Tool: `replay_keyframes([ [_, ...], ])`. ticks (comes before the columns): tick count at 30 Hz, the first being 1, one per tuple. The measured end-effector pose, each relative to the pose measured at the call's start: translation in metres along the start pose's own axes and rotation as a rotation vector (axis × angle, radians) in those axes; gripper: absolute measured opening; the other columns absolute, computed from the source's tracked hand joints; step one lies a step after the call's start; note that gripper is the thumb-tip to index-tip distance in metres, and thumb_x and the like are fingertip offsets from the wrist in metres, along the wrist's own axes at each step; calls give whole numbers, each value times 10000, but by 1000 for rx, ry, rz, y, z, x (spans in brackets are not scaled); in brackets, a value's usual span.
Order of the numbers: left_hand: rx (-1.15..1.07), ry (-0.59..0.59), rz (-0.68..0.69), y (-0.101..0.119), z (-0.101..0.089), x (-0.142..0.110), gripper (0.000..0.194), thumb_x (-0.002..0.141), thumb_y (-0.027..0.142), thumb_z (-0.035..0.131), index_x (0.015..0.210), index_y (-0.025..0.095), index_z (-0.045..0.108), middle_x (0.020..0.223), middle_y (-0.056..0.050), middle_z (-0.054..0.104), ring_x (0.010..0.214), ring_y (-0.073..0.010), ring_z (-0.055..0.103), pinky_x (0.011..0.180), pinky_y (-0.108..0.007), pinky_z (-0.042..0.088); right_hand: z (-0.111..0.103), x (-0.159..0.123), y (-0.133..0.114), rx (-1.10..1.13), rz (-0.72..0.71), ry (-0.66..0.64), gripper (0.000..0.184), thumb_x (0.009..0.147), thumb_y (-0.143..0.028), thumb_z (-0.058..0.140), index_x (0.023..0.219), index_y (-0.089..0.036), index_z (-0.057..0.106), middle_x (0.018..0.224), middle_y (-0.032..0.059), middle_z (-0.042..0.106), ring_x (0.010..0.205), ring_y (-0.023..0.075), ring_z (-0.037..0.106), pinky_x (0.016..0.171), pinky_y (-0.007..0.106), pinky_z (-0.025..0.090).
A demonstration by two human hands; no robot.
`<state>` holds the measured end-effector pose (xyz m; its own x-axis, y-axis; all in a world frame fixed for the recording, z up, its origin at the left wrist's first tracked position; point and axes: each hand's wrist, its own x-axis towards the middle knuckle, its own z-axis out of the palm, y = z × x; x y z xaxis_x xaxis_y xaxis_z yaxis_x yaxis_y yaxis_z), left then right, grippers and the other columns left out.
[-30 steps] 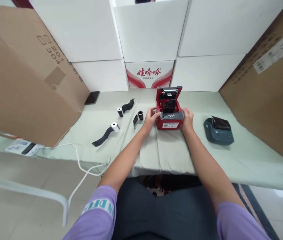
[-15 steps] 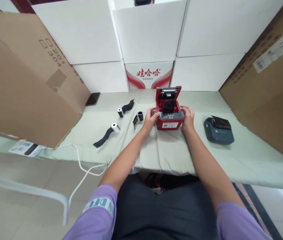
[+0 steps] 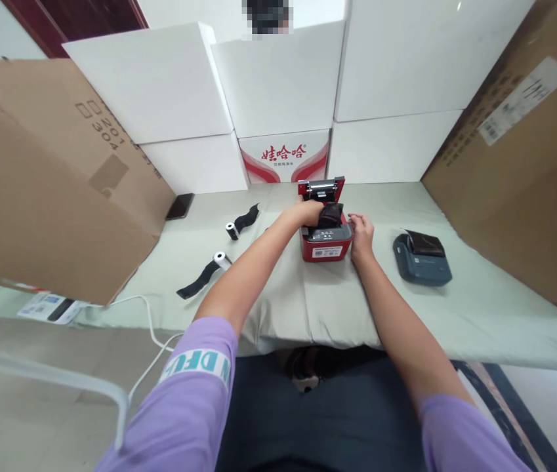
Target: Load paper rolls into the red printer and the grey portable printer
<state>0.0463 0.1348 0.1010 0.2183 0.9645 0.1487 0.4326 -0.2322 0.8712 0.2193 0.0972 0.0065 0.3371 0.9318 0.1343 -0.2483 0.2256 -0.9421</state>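
A red and dark grey receipt printer (image 3: 328, 251) stands on the cloth with its hinged lid (image 3: 321, 190) up. Black paper (image 3: 330, 215) sticks up out of its open bay. My left hand (image 3: 311, 212) reaches over the printer's left side into the bay, its fingers hidden behind the paper and lid. Bent fingers of my right hand (image 3: 361, 235) hold the right side of the printer. Left of my forearm lie two small paper rolls with black tails: one roll (image 3: 231, 231) farther back, another roll (image 3: 222, 260) nearer. My left forearm covers most of a third.
A dark blue portable printer (image 3: 424, 262) with black paper on top sits at right. A phone (image 3: 180, 206) lies at back left. Cardboard boxes (image 3: 61, 177) flank both sides, and white boxes (image 3: 278, 85) form a wall behind. A white cable (image 3: 149, 314) hangs at the front left.
My left hand has left the printer's left side and moved up and inward over its open bay. My right hand stays at the right side. The lid leans farther back. The view has shifted slightly.
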Motion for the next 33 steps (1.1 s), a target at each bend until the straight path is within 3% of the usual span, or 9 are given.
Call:
replay_keyframes([
  [4, 342, -199, 125, -1, -10, -15, 169, 639, 152, 816, 780, 182, 728, 847, -79, 744, 1013, -303, 688, 1012, -415, 506, -2, -1, -2, -7, 30, 9, 348, 714, -514, 699, 874, -212, 640, 699, -36, 569, 600, 113, 494, 528, 245, 358],
  [9, 77, 123, 222, -27, -65, -62, 578, 801, 321, 747, 1352, 183, 639, 1117, -88, 743, 929, -197, 693, 896, -336, 555, -1, -1, -2, -6, 28, 11, 281, 709, -446, 675, 862, -214, 630, 694, -34, 561, 605, 116, 489, 532, 244, 368],
  [11, 144, 461, 36, -42, -89, -75, 523, 853, 350, 708, 1349, 203, 631, 1147, -91, 744, 924, -191, 698, 861, -316, 549, 0, 0, -1, -11, 19, 2, 271, 715, -440, 666, 865, -217, 624, 700, -31, 561, 617, 123, 495, 553, 253, 387],
  [13, 316, 601, -209, -55, -109, -84, 452, 836, 404, 751, 1242, 218, 685, 1137, -85, 759, 978, -218, 701, 863, -316, 538, 0, 0, 0, -27, 10, -5, 281, 724, -452, 658, 872, -218, 614, 714, -29, 557, 623, 128, 496, 572, 264, 398],
  [17, 677, 458, -528, -69, -118, -92, 477, 781, 490, 827, 1179, 243, 737, 1166, -108, 766, 1100, -306, 687, 909, -377, 524, 0, 1, 2, -74, -14, -19, 299, 737, -476, 648, 878, -216, 603, 744, -23, 564, 635, 135, 499, 602, 283, 406],
  [22, 967, 375, -469, -64, -101, -95, 419, 826, 501, 784, 1156, 243, 782, 1314, -162, 673, 1314, -376, 551, 1043, -456, 479, 1, 1, 0, -100, -26, -12, 255, 733, -424, 637, 867, -208, 617, 730, -23, 564, 639, 142, 502, 615, 294, 409],
  [25, 940, 501, -401, -58, -109, -105, 500, 883, 590, 680, 1235, 244, 758, 1395, -177, 610, 1343, -396, 513, 1094, -496, 446, 1, 0, -2, -93, -20, -2, 226, 734, -391, 619, 866, -208, 621, 725, -22, 567, 635, 141, 503, 605, 291, 407],
  [28, 802, 655, -528, -59, -127, -122, 554, 943, 583, 582, 1371, 244, 676, 1401, -164, 632, 1337, -387, 543, 1128, -527, 416, 2, -1, -5, -84, 1, 2, 198, 737, -366, 610, 857, -209, 617, 694, -31, 551, 619, 141, 498, 598, 289, 400],
  [33, 684, 560, -716, -74, -138, -145, 382, 845, 379, 730, 1206, 255, 747, 1210, -105, 766, 1207, -338, 670, 1011, -463, 509, 2, -3, -5, -120, -35, -10, 186, 739, -358, 611, 846, -208, 631, 731, -21, 592, 680, 148, 529, 644, 294, 431],
])
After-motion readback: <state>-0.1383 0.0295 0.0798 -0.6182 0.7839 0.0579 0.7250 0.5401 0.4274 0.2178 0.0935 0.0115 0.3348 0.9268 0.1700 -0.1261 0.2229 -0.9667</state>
